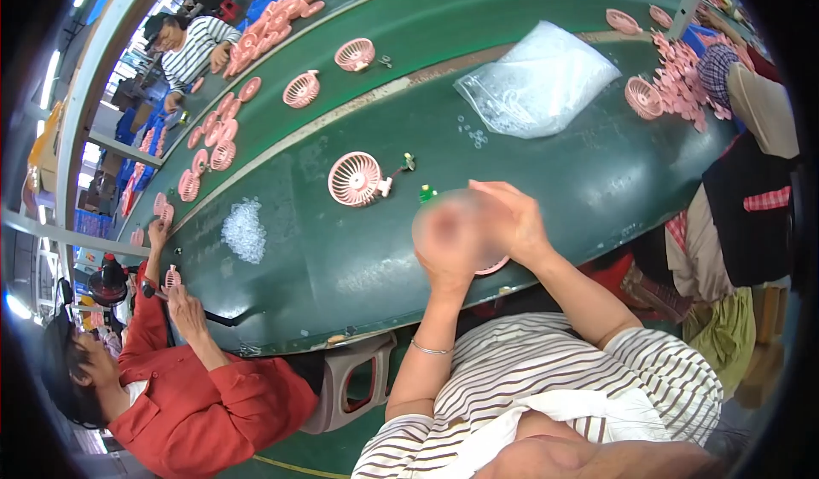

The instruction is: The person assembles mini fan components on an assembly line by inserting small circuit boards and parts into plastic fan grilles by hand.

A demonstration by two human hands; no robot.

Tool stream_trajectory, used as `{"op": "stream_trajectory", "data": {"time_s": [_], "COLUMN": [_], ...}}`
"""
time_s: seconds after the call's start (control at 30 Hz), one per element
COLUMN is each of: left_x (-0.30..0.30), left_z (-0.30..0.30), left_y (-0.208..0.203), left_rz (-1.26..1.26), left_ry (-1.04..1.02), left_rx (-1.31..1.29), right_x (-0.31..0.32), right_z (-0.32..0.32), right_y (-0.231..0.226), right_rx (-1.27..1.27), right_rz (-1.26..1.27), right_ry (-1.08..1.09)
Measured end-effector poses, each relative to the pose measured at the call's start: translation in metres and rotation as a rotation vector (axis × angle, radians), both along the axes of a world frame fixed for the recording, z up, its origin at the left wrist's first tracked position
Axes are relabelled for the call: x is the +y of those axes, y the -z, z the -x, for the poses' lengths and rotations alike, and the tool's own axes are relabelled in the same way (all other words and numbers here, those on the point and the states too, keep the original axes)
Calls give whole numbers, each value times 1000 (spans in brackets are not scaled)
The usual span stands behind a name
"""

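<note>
Your left hand (pixel 447 249) and right hand (pixel 516 213) are held close together over the near edge of the green desk (pixel 307 296). A blurred patch covers most of the left hand and the space between the two. The right hand's fingers (pixel 503 192) extend toward the left hand; whether the fingers of either hand are clenched, released or grasping something cannot be told.

Part of a pink rim (pixel 492 267) shows just below your hands, between the wrists; the rest of that piece is hidden, and whether you are touching it cannot be determined. A small green component (pixel 427 193) lies just beyond your left hand.

Left of that, a pink slatted fan housing (pixel 355 179) rests on the desk, its round grille facing up. A thin wire runs from near its stub to a small circuit board (pixel 408 162).

Ahead of you lies a clear plastic bag (pixel 542 82) of pale contents, with a few loose clear pieces (pixel 473 134) near its left corner. A heap of clear pieces (pixel 245 232) sits farther left, toward a co-worker in red (pixel 205 402), who has a pink part (pixel 173 277) at one hand. To the right, another pink housing (pixel 644 98) lies beside a pile of pink parts (pixel 678 78).
</note>
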State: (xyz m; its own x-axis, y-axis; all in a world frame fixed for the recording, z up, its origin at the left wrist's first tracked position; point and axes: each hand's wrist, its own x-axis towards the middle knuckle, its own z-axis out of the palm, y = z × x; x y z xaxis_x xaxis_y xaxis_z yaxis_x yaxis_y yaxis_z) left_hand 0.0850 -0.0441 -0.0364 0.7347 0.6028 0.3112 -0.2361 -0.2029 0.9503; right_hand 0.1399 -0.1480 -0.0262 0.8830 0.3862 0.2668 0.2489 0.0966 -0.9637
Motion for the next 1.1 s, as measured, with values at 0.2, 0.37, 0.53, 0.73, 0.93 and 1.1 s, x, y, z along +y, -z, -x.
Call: {"op": "stream_trajectory", "data": {"time_s": [0.2, 0.37, 0.53, 0.73, 0.93, 1.1], "left_x": [53, 138, 151, 97, 63, 111], "left_z": [-10, -35, -37, -13, -14, -124], "left_y": [-56, -64, -48, -47, -43, -54], "left_rz": [-413, -1213, -1205, -921, -561, -758], "left_ry": [-225, -159, 188, -14, 131, -173], "left_rx": [212, 368, 500, 680, 765, 497], "right_x": [-77, -150, -123, -24, 53, 65], "right_z": [-74, -137, -120, -109, -142, -160], "right_y": [19, 30, -1, -5, -3, 13], "right_rx": [-126, -406, -426, -532, -554, -466], "right_rz": [209, 730, 466, 542, 673, 889], "right_ry": [287, 681, 760, 211, 249, 334]}}
